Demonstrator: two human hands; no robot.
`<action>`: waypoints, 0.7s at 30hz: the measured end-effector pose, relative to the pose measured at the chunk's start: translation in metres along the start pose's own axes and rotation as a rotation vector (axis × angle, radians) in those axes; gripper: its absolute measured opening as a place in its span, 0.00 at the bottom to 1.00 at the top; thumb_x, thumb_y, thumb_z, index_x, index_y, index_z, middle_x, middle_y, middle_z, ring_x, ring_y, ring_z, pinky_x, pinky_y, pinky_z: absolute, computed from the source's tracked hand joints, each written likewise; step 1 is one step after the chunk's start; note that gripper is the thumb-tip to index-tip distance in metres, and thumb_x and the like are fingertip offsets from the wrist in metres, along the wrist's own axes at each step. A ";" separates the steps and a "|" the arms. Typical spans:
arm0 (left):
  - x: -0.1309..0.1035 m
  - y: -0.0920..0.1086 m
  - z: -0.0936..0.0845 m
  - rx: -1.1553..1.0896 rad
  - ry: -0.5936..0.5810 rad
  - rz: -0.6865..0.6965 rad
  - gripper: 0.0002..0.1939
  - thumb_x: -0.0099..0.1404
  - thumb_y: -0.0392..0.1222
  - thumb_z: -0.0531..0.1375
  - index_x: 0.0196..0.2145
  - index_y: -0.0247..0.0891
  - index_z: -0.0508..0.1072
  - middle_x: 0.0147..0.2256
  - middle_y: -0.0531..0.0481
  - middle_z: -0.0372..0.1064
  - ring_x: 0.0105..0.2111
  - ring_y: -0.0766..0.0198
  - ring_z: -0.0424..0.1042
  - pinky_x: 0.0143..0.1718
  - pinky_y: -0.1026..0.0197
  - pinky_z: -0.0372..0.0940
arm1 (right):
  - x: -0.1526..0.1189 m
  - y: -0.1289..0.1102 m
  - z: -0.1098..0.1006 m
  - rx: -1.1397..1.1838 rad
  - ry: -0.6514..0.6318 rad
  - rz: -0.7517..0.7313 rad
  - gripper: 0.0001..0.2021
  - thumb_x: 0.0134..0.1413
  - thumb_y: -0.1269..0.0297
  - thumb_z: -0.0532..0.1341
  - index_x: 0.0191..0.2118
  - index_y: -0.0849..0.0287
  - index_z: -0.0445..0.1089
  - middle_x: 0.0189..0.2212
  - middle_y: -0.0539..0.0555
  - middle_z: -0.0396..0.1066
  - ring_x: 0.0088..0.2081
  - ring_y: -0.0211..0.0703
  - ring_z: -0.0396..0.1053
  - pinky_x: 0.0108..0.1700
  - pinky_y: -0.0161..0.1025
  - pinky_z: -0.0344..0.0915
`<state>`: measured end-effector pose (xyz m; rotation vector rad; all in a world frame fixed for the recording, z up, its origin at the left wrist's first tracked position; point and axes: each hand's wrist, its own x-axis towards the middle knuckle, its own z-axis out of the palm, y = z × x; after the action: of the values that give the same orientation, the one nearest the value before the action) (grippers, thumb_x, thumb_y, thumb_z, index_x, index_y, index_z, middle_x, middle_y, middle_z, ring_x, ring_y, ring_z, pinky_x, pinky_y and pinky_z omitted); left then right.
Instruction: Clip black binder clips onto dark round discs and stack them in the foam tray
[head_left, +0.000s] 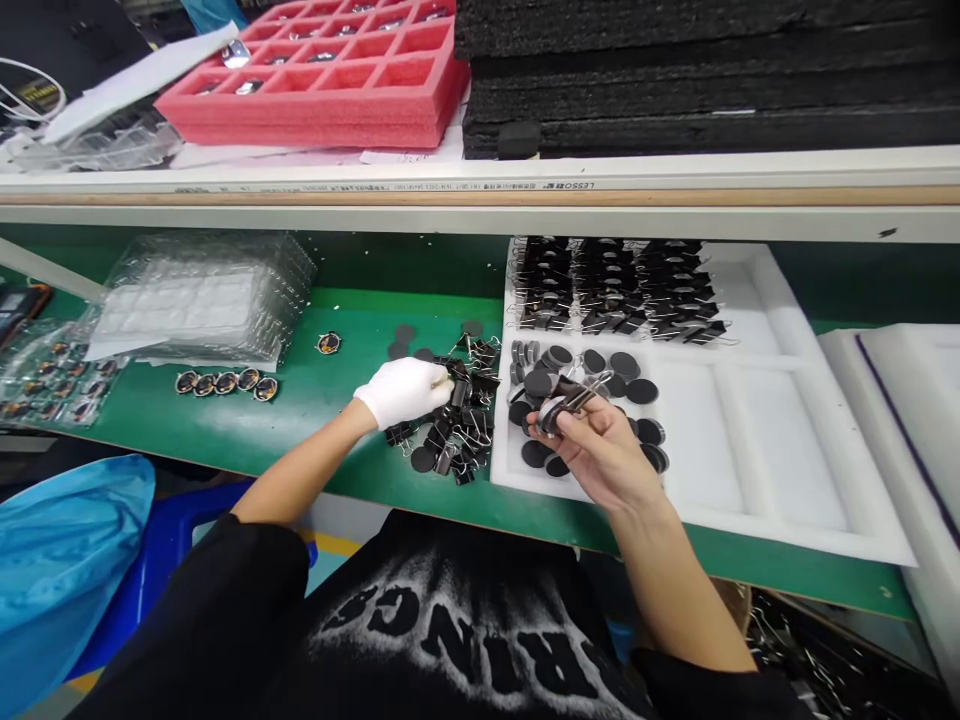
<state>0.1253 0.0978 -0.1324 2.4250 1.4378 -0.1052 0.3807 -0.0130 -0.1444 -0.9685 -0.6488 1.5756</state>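
My left hand [405, 392], in a white glove, reaches into a heap of black binder clips [472, 425] on the green table. Its thumb and fingers are pinched on one binder clip [458, 391] at the heap's near side. My bare right hand [600, 445] is raised over the white foam tray, fingers closed around a binder clip with a round disc [553, 412] in its jaws. Beneath and around it, loose black discs [641, 391] lie in a tray compartment. A few more dark discs [400, 349] rest on the table behind my left hand.
Rows of clips on discs [611, 285] fill the far part of the white foam tray [810, 460]. Small round parts [226, 383] and stacked clear plastic trays [217, 295] are at left. A shelf edge [480, 190] crosses above, carrying a pink foam tray [315, 110] and black foam [675, 80].
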 end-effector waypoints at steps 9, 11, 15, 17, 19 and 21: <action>-0.032 0.011 -0.013 -0.473 0.288 0.192 0.19 0.72 0.48 0.53 0.24 0.38 0.67 0.23 0.55 0.63 0.25 0.69 0.60 0.29 0.63 0.55 | 0.010 0.013 0.024 0.022 -0.091 0.032 0.16 0.47 0.55 0.76 0.42 0.50 0.80 0.47 0.53 0.80 0.49 0.46 0.76 0.56 0.46 0.71; -0.038 0.022 -0.009 -0.514 0.332 0.208 0.21 0.73 0.48 0.52 0.24 0.38 0.66 0.23 0.55 0.62 0.25 0.69 0.59 0.30 0.63 0.55 | 0.012 0.017 0.034 0.049 -0.113 0.064 0.16 0.48 0.53 0.76 0.42 0.50 0.79 0.45 0.53 0.81 0.47 0.47 0.77 0.54 0.49 0.73; -0.046 0.037 -0.011 -0.532 0.233 0.189 0.22 0.76 0.47 0.46 0.25 0.38 0.67 0.21 0.55 0.60 0.24 0.69 0.59 0.30 0.62 0.56 | 0.014 0.019 0.040 0.015 -0.144 0.043 0.16 0.47 0.54 0.77 0.40 0.53 0.79 0.39 0.54 0.82 0.43 0.48 0.79 0.51 0.48 0.74; -0.048 0.039 -0.014 -0.517 0.156 0.149 0.23 0.74 0.48 0.48 0.23 0.38 0.65 0.20 0.56 0.58 0.22 0.69 0.57 0.28 0.62 0.54 | 0.014 0.018 0.037 -0.033 -0.169 -0.001 0.16 0.46 0.56 0.77 0.41 0.54 0.79 0.39 0.54 0.82 0.43 0.47 0.78 0.51 0.47 0.73; -0.048 0.041 -0.016 -0.510 0.095 0.096 0.25 0.71 0.52 0.53 0.19 0.38 0.57 0.18 0.57 0.50 0.21 0.70 0.52 0.25 0.61 0.49 | 0.014 0.018 0.032 -0.093 -0.192 -0.025 0.16 0.45 0.58 0.78 0.40 0.54 0.80 0.39 0.54 0.81 0.41 0.46 0.77 0.49 0.45 0.73; -0.047 0.043 -0.016 -0.535 0.043 0.055 0.28 0.69 0.54 0.55 0.18 0.39 0.51 0.17 0.58 0.44 0.20 0.71 0.48 0.23 0.61 0.44 | 0.013 0.019 0.027 -0.156 -0.198 -0.040 0.16 0.43 0.60 0.79 0.39 0.54 0.81 0.37 0.52 0.81 0.38 0.43 0.76 0.45 0.42 0.73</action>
<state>0.1379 0.0437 -0.0963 2.0290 1.2190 0.3073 0.3472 -0.0018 -0.1490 -0.9141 -0.9349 1.6164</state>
